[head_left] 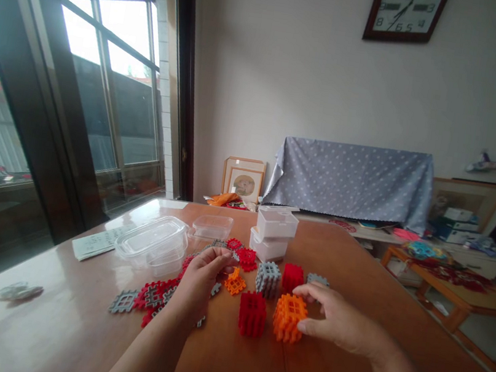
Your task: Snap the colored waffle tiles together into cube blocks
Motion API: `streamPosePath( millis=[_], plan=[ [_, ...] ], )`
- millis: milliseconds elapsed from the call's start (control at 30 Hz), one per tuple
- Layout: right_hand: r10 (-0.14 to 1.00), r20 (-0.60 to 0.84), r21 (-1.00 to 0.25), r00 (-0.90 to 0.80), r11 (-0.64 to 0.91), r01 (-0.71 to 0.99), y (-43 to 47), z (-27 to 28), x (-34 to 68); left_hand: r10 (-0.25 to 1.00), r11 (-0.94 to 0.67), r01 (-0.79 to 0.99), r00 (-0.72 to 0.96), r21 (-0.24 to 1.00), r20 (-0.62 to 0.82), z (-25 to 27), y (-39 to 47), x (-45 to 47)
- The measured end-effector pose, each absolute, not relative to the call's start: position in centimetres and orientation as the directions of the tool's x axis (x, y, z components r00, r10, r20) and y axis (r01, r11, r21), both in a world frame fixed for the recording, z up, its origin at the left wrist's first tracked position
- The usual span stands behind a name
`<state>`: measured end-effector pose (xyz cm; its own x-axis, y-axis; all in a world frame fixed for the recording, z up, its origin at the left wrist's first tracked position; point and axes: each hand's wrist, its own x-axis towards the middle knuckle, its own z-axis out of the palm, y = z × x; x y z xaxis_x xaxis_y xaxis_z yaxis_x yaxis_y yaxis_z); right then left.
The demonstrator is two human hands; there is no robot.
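My left hand (206, 270) is raised over a loose pile of notched plastic tiles, thumb and fingertips pinched together. What it pinches, if anything, I cannot make out. Just below its fingertips lie orange notched tiles (234, 283). My right hand (331, 316) has its thumb and fingers around the right side of a stack of orange notched tiles (288, 319) standing on the table. Left of that stack stands a red tile stack (251, 315). Behind are a grey tile stack (267, 279) and a second red stack (293, 277).
Loose red and grey tiles (152, 293) spread left of my left forearm. Clear plastic containers (151, 237) and a paper sheet (90, 243) lie farther left on the wooden table (221, 368). White boxes (269, 248) stand stacked at the back. A small clear packet (19, 292) lies far left.
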<state>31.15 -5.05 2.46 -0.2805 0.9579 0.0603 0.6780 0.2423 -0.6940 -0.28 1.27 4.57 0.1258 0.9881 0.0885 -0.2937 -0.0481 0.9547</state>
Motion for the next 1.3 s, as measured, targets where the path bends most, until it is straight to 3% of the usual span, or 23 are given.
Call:
streamPosePath(
  millis=[267,700,1000,1167,1300],
  plan=[
    [0.965,0.028,-0.669,-0.261,0.212,0.713,-5.1,2.6,31.2,0.989,-0.071,-0.318,0.103,0.945,0.109,4.6,1.6,-0.7],
    [0.956,0.098,-0.627,-0.276,0.275,0.729,-5.5,3.3,30.1,0.988,-0.067,-0.304,0.112,0.95,0.105,4.5,1.5,-0.7],
    [0.96,0.086,-0.698,-0.265,0.248,0.672,-5.4,2.6,31.0,0.989,-0.09,-0.26,0.093,0.961,0.118,4.4,1.8,-0.9],
    [0.969,0.174,-0.733,-0.178,0.248,0.633,-4.7,2.2,30.8,0.985,-0.166,-0.127,0.02,0.978,0.17,3.6,3.1,-1.1],
    [0.948,0.302,-0.698,-0.098,0.29,0.655,-4.2,2.2,29.9,0.958,-0.278,0.185,-0.023,0.943,0.287,1.5,4.6,-1.6]
  ],
)
